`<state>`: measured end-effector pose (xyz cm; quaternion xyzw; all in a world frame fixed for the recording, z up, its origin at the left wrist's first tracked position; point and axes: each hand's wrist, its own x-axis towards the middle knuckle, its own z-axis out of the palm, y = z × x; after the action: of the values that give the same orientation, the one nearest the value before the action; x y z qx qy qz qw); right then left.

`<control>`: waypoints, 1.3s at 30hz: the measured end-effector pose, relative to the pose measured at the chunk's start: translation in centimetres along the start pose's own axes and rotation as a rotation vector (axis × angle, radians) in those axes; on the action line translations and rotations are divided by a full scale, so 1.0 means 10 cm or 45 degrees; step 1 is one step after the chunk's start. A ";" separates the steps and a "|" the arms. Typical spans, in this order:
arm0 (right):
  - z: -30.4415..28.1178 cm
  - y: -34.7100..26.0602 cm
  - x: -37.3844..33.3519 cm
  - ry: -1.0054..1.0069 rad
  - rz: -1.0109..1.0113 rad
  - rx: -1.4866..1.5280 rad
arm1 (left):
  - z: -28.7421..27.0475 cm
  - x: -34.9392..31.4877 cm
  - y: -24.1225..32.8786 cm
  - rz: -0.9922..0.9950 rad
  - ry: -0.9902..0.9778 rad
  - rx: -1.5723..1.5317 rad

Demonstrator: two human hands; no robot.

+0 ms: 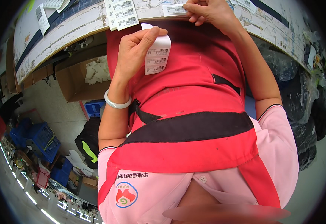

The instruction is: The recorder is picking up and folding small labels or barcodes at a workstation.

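My left hand (135,48), above my red apron (193,74), is closed on a strip of white barcode labels (156,59). The strip curls over at the top and its lower end hangs down with several printed labels facing up. At the table's near edge, my right hand (211,15) pinches the right end of a single barcode label (175,10). That label lies on or just over the worn white tabletop (84,22); I cannot tell whether it is stuck down. Between my hands and to the left, a stack of label sheets (122,14) sits at the table edge.
More label strips (43,19) lie at the table's far left, others (247,4) at the far right. Below on the left stands an open cardboard box (71,80) with crumpled white paper inside. Blue crates (43,141) are on the floor; dark plastic bags (299,97) crowd the right.
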<state>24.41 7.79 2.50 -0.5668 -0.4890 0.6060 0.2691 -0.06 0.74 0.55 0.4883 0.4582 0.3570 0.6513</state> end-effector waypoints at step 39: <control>-0.04 -0.11 -0.51 -0.171 -0.113 -0.305 | 0.09 -0.12 0.06 0.101 0.087 -0.202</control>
<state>25.64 3.84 5.68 -0.5309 -0.5992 0.5673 0.1928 0.35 -0.50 1.57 0.4404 0.4307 0.4341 0.6573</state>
